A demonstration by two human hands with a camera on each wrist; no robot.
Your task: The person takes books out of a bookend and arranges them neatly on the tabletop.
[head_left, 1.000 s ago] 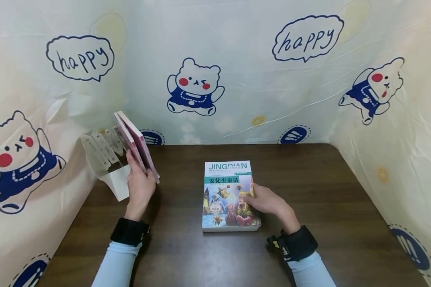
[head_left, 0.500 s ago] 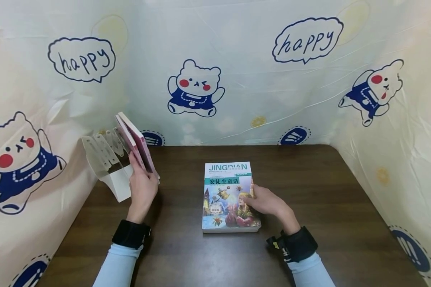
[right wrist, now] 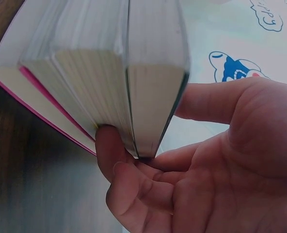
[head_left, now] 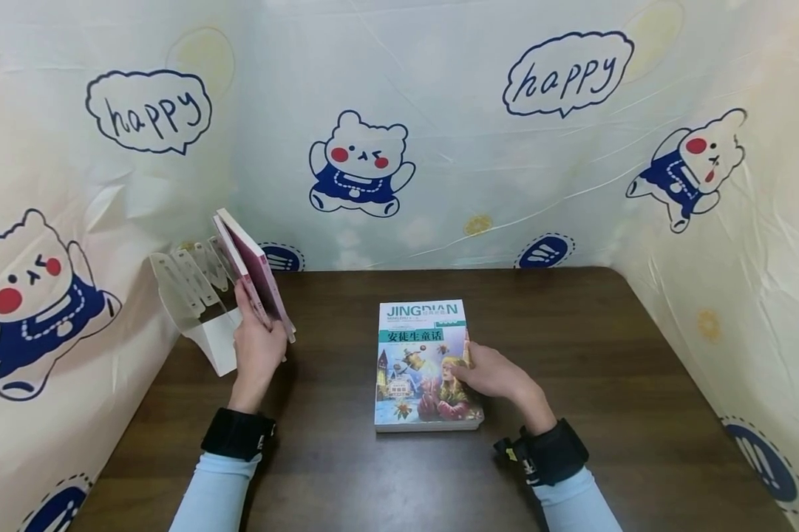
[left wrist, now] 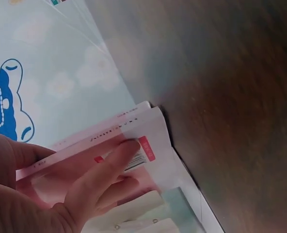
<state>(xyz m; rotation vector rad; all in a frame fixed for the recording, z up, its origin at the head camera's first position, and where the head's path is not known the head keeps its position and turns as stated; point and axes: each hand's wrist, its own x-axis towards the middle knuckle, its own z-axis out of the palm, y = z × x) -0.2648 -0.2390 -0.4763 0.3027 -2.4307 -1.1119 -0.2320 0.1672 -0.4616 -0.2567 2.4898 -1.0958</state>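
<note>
My left hand (head_left: 258,362) grips two thin pink books (head_left: 259,270) at their lower end, at the left of the table in the head view. The books stand upright and lean, with a narrow gap between their upper ends. In the left wrist view, fingers (left wrist: 109,167) lie across a cover with a barcode. Right beside them is a whitish folding book stand (head_left: 216,340) with several dividers. At the table's middle, my right hand (head_left: 502,377) grips the right edge of a stack of books (right wrist: 85,63), thumb on the top storybook (head_left: 419,369) and fingers curled against the page edges.
The brown wooden table (head_left: 339,480) meets a cloth backdrop (head_left: 466,170) with bear prints at the back and sides. The book stand sits close to the left backdrop. Black straps (head_left: 239,434) circle both wrists.
My left hand has shifted slightly left and toward me over the last half second, still at the pink books. My right hand and the stack stay in place.
</note>
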